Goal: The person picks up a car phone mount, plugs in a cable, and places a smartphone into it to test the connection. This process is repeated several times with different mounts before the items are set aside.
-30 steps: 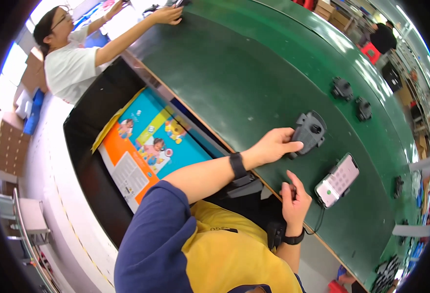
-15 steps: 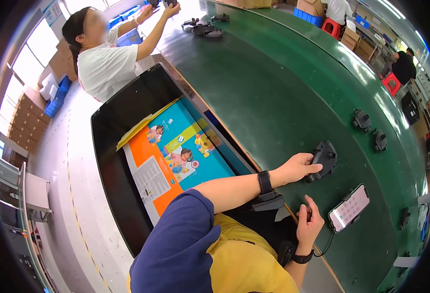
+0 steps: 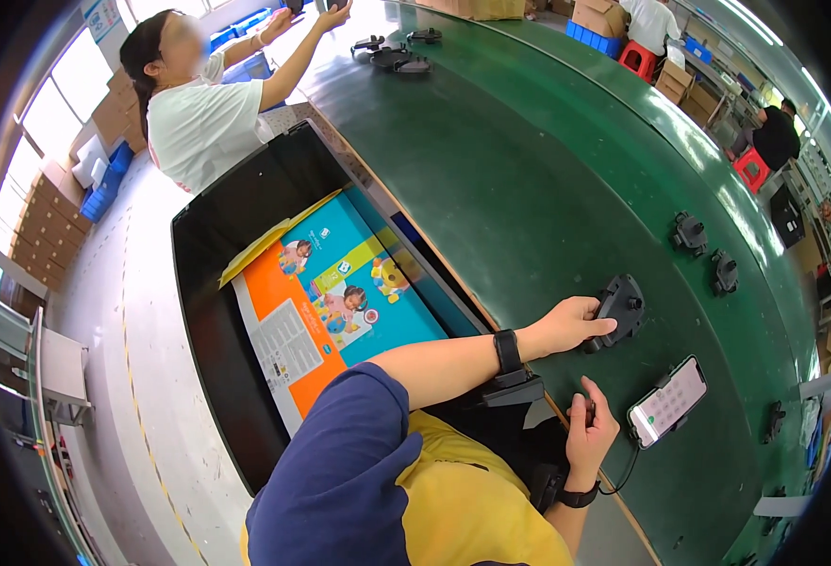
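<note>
My left hand (image 3: 566,326) reaches across the table edge and is closed on the near edge of a black plastic device (image 3: 620,309) with a small raised knob. That device stands tilted on the green table. My right hand (image 3: 592,436) is held at the table's edge, thumb and index finger apart, the other fingers curled in shadow; no held thing shows there. Beside it a phone (image 3: 668,402) with a lit screen sits in a dark holder, and a thin cable runs from it toward my right wrist. Black bands circle both wrists.
An open black case (image 3: 232,377) with a colourful printed box (image 3: 364,283) inside stands left of the green table (image 3: 519,179). More black devices (image 3: 690,232) lie to the right and at the far end (image 3: 399,58). A co-worker (image 3: 203,127) stands far left, arms raised.
The view has shifted slightly, moving the table items a little to the left in the picture. My left hand keeps its hold on the black device. My right hand stays beside the phone.
</note>
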Tool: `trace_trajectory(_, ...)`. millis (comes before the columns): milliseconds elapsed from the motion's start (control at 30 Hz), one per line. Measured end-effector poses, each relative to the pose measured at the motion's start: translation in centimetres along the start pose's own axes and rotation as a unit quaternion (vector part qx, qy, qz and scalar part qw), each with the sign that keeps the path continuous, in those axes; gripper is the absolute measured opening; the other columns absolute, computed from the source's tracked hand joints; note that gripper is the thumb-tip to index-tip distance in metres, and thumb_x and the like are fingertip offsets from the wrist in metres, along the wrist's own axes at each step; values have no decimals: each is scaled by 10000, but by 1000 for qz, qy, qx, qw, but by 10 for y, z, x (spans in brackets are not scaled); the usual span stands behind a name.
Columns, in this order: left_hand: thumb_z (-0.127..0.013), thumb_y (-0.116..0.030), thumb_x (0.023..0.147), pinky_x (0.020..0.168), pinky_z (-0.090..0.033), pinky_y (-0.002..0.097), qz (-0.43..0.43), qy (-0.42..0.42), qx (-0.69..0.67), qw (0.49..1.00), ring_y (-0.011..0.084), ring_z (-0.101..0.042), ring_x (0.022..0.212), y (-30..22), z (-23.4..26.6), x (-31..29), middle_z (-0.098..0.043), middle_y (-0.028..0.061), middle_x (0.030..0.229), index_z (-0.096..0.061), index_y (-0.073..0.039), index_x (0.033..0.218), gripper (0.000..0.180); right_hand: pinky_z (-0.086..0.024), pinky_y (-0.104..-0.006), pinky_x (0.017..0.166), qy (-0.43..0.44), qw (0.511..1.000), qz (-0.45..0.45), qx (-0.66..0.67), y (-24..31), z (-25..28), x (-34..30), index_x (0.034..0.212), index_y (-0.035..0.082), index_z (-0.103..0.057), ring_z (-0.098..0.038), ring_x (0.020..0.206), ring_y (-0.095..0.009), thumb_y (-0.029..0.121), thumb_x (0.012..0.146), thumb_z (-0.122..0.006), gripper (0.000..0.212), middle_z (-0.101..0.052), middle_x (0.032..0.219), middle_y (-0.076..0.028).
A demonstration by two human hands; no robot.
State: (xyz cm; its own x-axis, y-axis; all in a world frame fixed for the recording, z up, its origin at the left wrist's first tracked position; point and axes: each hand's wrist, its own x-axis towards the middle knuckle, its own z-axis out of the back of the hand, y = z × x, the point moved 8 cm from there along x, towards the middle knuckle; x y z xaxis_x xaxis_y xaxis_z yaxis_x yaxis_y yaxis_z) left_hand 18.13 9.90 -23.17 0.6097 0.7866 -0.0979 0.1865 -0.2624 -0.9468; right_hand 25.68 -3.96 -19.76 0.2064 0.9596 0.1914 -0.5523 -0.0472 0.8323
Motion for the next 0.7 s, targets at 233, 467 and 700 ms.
trace_trajectory(233,-587,-203,867,565,-373,192,-4,1,0,1000,27,-455,628,5,0,3,-561,-27,741,-560,-5,918,206,-372,-187,530,-5,1000,14,-1,1,0,0,1070,30,-598,-441,548,-50,116,847,-576,240,-498,620,-1)
trace_trajectory(467,-589,-206,866,558,-376,191,-1,-2,4,1000,27,-461,629,0,0,1,-564,-24,746,-559,-2,916,213,-380,-188,535,-4,1000,13,-2,0,1,0,1074,34,-597,-453,551,-52,112,848,-573,241,-506,627,-1)
trace_trajectory(700,-590,-212,865,561,-379,192,-8,0,-5,1000,28,-461,629,0,-1,1,-562,-23,744,-560,-1,915,219,-389,-188,543,-3,1000,9,-3,-2,0,0,1081,37,-595,-467,558,-56,110,847,-571,246,-516,631,-4)
